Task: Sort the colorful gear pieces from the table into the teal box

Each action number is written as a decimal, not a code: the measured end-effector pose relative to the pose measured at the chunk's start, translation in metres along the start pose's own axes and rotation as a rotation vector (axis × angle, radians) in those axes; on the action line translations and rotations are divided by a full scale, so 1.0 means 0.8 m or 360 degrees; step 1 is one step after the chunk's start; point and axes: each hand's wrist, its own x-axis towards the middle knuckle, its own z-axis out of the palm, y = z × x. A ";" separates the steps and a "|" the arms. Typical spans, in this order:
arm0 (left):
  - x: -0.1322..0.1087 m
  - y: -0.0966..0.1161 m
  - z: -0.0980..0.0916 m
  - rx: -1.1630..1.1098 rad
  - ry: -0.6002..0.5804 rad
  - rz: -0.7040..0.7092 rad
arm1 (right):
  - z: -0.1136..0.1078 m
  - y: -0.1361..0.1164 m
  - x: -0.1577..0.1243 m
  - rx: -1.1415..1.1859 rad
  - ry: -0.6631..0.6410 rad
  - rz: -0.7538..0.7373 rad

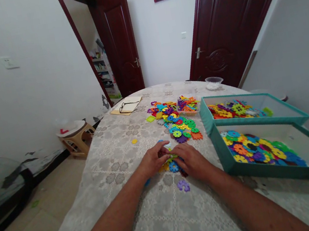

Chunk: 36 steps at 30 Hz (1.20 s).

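Above the desk (112, 148), left hand (154, 159) and right hand (191, 159) pinched a green piece (173, 155), likely light, stiff, best held by its edge.

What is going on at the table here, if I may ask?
A person is handling small plastic pieces at a table. The fingers of the left hand and right hand meet at a yellow-green piece; their exact grip is partly hidden. A purple piece lies nearer the person, and a colourful pile lies beyond the hands. More pieces sit in the front box and back box on the right.
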 end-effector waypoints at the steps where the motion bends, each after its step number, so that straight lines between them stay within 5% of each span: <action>1: 0.000 0.000 -0.003 0.0028 0.0019 0.0014 | 0.001 0.000 0.000 -0.0027 -0.0028 0.0020; 8: -0.002 -0.012 -0.049 0.0500 0.0521 -0.0083 | 0.008 0.004 -0.006 -0.0128 0.0035 0.0060; 14: -0.025 0.001 -0.067 0.0635 0.0270 -0.0082 | 0.008 0.000 0.000 -0.0225 -0.0058 0.0135; 19: -0.085 0.021 -0.080 0.0909 0.0038 -0.0044 | 0.011 0.006 0.001 -0.0250 -0.0007 0.0120; 24: -0.134 0.027 -0.088 0.0977 -0.0235 -0.0242 | 0.020 0.018 0.002 -0.0307 0.0066 0.0174; 32: -0.094 0.031 -0.061 0.1180 -0.0313 -0.0244 | 0.014 0.049 0.002 -0.0224 0.0365 0.0110; 36: -0.067 0.035 -0.040 0.1247 -0.0337 -0.0164 | 0.010 0.046 -0.001 -0.0173 0.0258 -0.0035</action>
